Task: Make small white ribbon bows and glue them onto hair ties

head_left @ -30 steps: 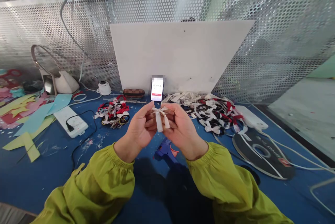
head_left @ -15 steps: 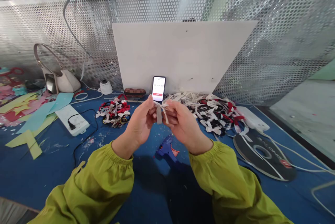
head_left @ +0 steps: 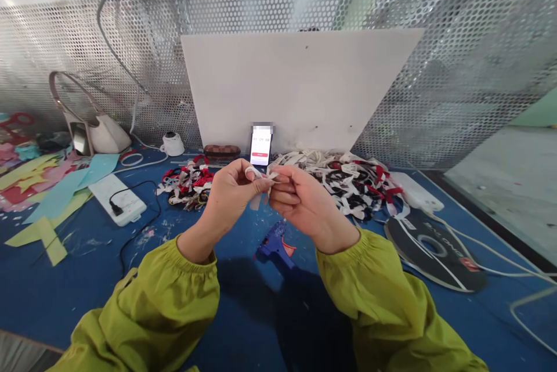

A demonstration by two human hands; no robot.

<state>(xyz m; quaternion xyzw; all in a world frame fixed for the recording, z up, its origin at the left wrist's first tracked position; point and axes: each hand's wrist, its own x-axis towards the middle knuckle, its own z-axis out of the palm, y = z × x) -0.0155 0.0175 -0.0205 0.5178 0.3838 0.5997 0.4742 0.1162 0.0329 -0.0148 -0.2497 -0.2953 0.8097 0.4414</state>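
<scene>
Both my hands are raised over the blue table [head_left: 243, 325], pinching one small white ribbon bow [head_left: 260, 177] between them. My left hand [head_left: 228, 195] grips its left side with thumb and fingers closed. My right hand [head_left: 300, 203] is curled shut on the bow's right side. The bow's tails are mostly hidden behind my fingers. A blue glue gun [head_left: 274, 242] lies on the table just below my hands.
A pile of white, black and red bows [head_left: 352, 183] lies behind my right hand, a smaller pile [head_left: 187, 183] behind my left. A phone [head_left: 260, 145] leans on a white board [head_left: 300, 87]. A power strip [head_left: 117, 199], coloured paper scraps [head_left: 47, 198], a black disc [head_left: 435, 250] and cables surround them.
My hands have turned the bow: its hanging tails, plainly visible a second ago, are now tucked behind my fingers. Both hands shifted slightly up and left.
</scene>
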